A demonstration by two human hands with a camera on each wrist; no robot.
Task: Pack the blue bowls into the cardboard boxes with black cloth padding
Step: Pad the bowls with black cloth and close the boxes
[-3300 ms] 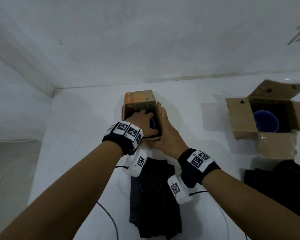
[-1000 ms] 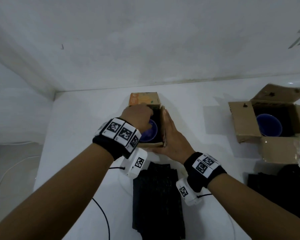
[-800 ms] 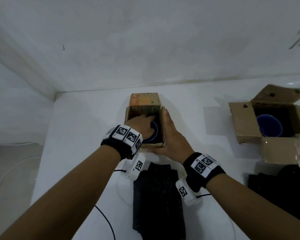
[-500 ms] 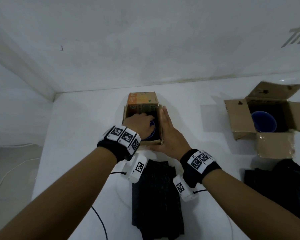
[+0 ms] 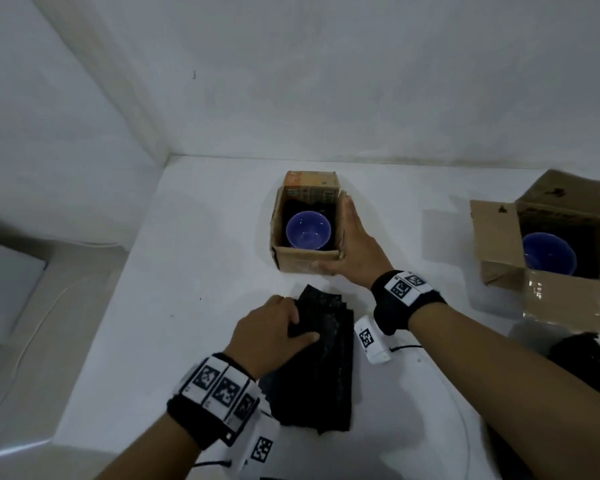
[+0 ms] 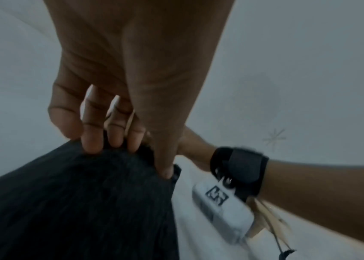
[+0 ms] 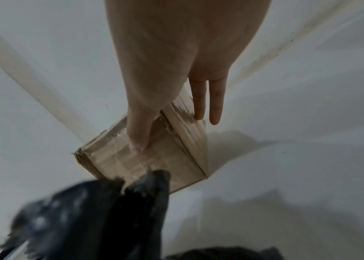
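Note:
A small cardboard box stands mid-table, lined with black cloth, and a blue bowl sits upright inside it. My right hand lies flat against the box's right side with straight fingers, thumb on the front face. The right wrist view shows the same hold on the box. In front of the box lies a stack of black cloths. My left hand grips the far left edge of the stack's top cloth, fingers curled over it and thumb pressed on it.
A larger open cardboard box at the right holds a second blue bowl on black cloth. Another black cloth pile lies at the right front. The white table ends at a wall behind and drops off at the left.
My left hand has come out of the small box and moved back to the cloth stack, taking hold of its top cloth. The bowl now shows uncovered. The right hand stays on the box.

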